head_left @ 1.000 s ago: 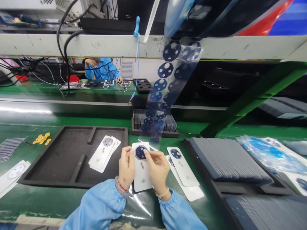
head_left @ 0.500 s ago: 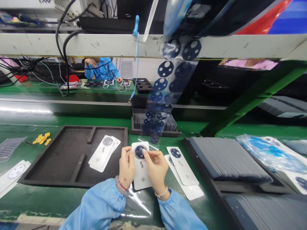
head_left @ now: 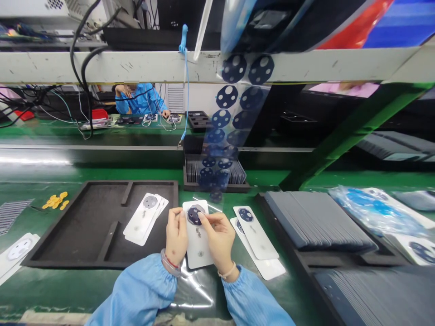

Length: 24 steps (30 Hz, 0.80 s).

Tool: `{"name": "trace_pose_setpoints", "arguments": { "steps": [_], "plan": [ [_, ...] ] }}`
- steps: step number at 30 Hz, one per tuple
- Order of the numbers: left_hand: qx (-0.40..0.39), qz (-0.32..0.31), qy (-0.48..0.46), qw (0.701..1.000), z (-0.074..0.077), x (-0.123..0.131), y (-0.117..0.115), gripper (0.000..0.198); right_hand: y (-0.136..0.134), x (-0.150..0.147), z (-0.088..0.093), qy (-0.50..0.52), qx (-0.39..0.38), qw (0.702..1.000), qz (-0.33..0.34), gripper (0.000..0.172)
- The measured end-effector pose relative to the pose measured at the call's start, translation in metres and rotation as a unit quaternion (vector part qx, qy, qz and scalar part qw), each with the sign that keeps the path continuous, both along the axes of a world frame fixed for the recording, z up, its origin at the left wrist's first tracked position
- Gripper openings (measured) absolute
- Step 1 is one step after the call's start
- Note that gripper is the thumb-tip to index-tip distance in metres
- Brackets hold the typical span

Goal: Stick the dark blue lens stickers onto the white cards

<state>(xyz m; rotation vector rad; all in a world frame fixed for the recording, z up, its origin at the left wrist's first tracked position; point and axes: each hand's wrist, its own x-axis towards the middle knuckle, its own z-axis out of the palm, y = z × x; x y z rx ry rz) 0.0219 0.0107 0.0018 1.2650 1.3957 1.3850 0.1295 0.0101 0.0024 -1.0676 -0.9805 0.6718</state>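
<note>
A white phone back cover [head_left: 200, 253] lies upright in front of me, between both hands. My left hand [head_left: 177, 237] is closed on its left edge, the thumb beside the camera circle. On that circle sits a dark round camera sticker [head_left: 193, 216] with small holes. The fingers of my right hand [head_left: 219, 237] are pinched at the sticker's right side; whether its edge is raised, I cannot tell. To the right, two white covers with dark circles [head_left: 260, 240] overlap. Several white covers with grey circles [head_left: 144, 219] lie stacked at the left.
A black tray [head_left: 71, 235] stands left, with yellow pieces [head_left: 56, 200] beyond it. A clear strip of dark round stickers [head_left: 227, 97] hangs from the white beam [head_left: 118, 68]. Dark sheets fill a tray [head_left: 319, 222] at right. A person in blue [head_left: 141, 102] sits opposite.
The view has shifted slightly, so the scene sits a little further left. My hands keep their places on the cover, with only a small movement of the right fingers at the sticker.
</note>
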Motion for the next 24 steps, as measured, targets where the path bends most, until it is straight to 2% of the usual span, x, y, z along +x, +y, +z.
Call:
{"name": "trace_pose_setpoints", "arguments": {
  "steps": [3, 7, 13, 16, 24],
  "plan": [
    [-0.013, -0.007, -0.027, 1.0, -0.003, -0.001, 0.004, 0.026, 0.0, 0.0, 0.001, -0.003, 0.026, 1.0, -0.009, 0.02],
    [-0.051, 0.025, -0.078, 0.995, -0.004, -0.004, 0.01, 0.027, 0.001, 0.003, 0.002, 0.026, 0.054, 0.998, -0.037, 0.019],
    [-0.006, 0.029, -0.039, 0.999, 0.003, 0.001, 0.006, 0.026, 0.002, 0.003, -0.002, -0.004, -0.006, 1.0, -0.013, 0.022],
    [-0.007, 0.034, -0.034, 0.999, 0.005, 0.003, 0.003, 0.028, 0.002, 0.002, -0.004, -0.01, -0.03, 0.999, -0.021, 0.026],
    [-0.011, 0.011, -0.029, 0.999, 0.005, 0.002, 0.002, 0.025, 0.003, 0.002, -0.006, -0.01, -0.045, 0.999, -0.021, 0.027]
  ]
}}
